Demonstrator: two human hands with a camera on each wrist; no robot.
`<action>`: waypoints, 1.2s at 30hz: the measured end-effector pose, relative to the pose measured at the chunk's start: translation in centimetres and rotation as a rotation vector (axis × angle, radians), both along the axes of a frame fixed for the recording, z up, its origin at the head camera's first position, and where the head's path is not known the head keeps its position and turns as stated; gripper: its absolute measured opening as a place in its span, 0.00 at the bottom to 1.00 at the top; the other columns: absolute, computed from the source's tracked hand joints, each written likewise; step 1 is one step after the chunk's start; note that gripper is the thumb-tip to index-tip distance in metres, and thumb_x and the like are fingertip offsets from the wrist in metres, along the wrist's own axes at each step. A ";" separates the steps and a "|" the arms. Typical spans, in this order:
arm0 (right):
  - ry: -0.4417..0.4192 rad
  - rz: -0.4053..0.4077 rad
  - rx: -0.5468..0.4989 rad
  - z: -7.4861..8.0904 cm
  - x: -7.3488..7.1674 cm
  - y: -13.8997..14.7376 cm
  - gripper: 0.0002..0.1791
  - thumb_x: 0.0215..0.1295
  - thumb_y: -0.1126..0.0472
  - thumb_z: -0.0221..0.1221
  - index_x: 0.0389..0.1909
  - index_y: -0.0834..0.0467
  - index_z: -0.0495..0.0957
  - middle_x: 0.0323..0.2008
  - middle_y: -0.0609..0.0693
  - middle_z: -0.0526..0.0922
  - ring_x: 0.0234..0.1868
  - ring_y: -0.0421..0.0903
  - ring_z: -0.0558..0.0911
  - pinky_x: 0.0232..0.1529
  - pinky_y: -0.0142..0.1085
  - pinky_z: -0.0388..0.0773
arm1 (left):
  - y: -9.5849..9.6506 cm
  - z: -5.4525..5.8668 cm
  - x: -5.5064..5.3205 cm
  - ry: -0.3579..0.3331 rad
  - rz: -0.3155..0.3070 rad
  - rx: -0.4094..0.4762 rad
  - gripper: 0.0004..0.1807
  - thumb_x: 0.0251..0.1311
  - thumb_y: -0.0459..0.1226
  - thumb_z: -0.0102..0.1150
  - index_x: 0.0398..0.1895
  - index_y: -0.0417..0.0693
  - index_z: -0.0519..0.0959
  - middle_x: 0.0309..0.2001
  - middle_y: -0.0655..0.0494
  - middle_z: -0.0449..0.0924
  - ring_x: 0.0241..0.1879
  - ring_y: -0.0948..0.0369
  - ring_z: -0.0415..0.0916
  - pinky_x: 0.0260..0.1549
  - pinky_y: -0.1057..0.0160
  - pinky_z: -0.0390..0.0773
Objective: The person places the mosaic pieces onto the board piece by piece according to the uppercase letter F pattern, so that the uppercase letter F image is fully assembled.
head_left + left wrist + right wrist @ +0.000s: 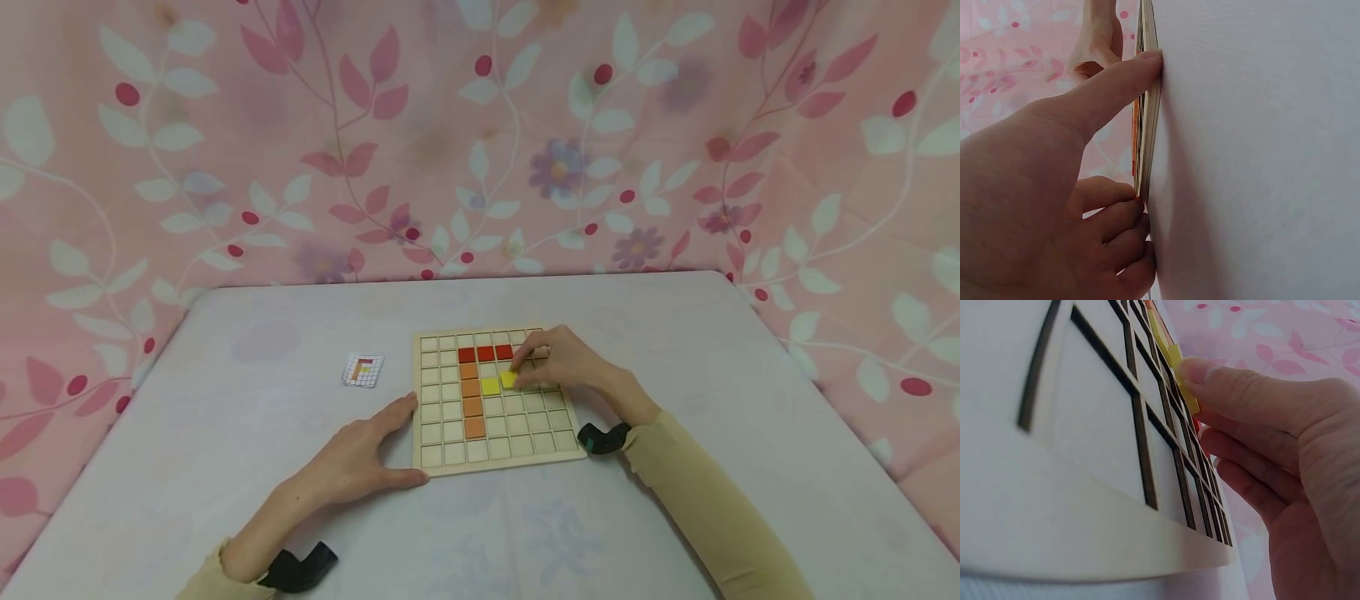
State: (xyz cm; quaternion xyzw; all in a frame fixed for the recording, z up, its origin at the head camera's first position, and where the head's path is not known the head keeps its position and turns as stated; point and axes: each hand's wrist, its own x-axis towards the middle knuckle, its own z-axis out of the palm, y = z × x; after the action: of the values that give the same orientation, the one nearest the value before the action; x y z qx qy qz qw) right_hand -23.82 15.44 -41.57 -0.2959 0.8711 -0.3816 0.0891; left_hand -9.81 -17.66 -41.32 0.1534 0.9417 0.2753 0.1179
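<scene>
A wooden grid board lies on the table, with three red tiles in a row, several orange tiles in a column, and one yellow tile seated beside them. My right hand pinches a second yellow tile, tilted, over the cell next to the first. My left hand rests on the table with straight fingers, thumb and fingers pressing the board's left front corner.
A small pattern card showing an F-like shape lies left of the board. The table is pale lilac, with a pink floral curtain behind it and at both sides.
</scene>
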 end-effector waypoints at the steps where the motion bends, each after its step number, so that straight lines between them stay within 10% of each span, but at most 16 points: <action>1: 0.000 -0.001 0.003 0.0 0.0 0.0 0.10 0.47 0.54 0.78 0.31 0.44 0.88 0.36 0.37 0.86 0.48 0.42 0.80 0.64 0.48 0.70 | 0.0 0.0 0.0 0.002 0.000 0.000 0.59 0.45 0.62 0.73 0.79 0.53 0.56 0.77 0.57 0.57 0.75 0.52 0.58 0.69 0.44 0.65; 36: 0.061 0.103 -0.037 -0.6 -0.1 0.3 0.12 0.48 0.54 0.78 0.34 0.47 0.89 0.36 0.39 0.86 0.45 0.40 0.81 0.60 0.46 0.74 | -0.1 -0.1 -0.1 -0.028 -0.009 0.025 0.60 0.46 0.62 0.73 0.79 0.53 0.55 0.78 0.57 0.56 0.76 0.52 0.55 0.70 0.45 0.62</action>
State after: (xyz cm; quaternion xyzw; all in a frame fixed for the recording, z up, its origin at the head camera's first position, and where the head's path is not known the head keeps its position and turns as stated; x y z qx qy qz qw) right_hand -23.88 15.72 -42.22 -0.3535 0.8499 -0.3833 0.0766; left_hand -9.89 -17.71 -41.39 0.1551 0.9357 0.2887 0.1305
